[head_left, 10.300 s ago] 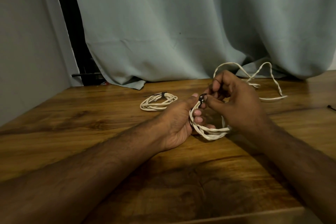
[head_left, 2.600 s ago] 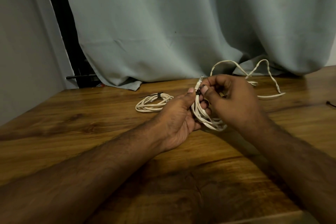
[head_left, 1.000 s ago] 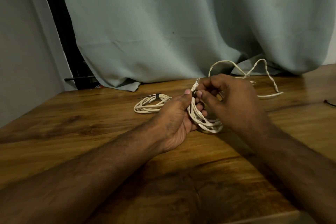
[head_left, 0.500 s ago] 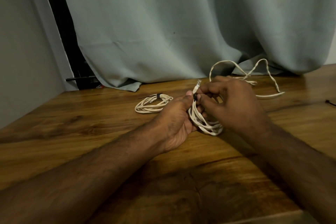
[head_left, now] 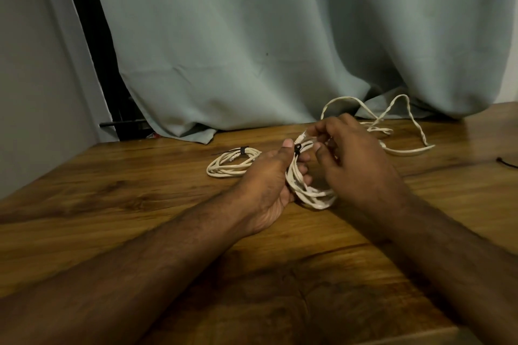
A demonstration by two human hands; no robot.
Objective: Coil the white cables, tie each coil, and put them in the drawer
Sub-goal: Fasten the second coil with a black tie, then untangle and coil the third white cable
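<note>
The white cable coil (head_left: 311, 190) is held just above the wooden worktop (head_left: 140, 204), between the two hands. A small black tie (head_left: 297, 147) sits around its strands near the top of the coil, and a connector end (head_left: 300, 138) pokes up just above the tie. The left hand (head_left: 269, 179) grips the coil from the coil's left, its fingers curled round the bundled strands and its thumb pointing up beside the tie. The right hand (head_left: 356, 159) is at the coil's right and upper side, fingers curled, its fingertips pinching the strands near the connector end; the lower loops of the coil hang out below both hands.

To the left of the held coil, a second white coil (head_left: 232, 162) lies flat on the worktop, bound by its own black tie (head_left: 242, 151). Behind and to the right of the held coil, a loose white cable (head_left: 403, 131) sprawls in open loops on the worktop. Behind that, a pale grey-green curtain (head_left: 280, 36) hangs down to the worktop's far edge. Far to the right of the held coil, a small dark item (head_left: 504, 162) lies near the frame's edge; what it is cannot be told.
</note>
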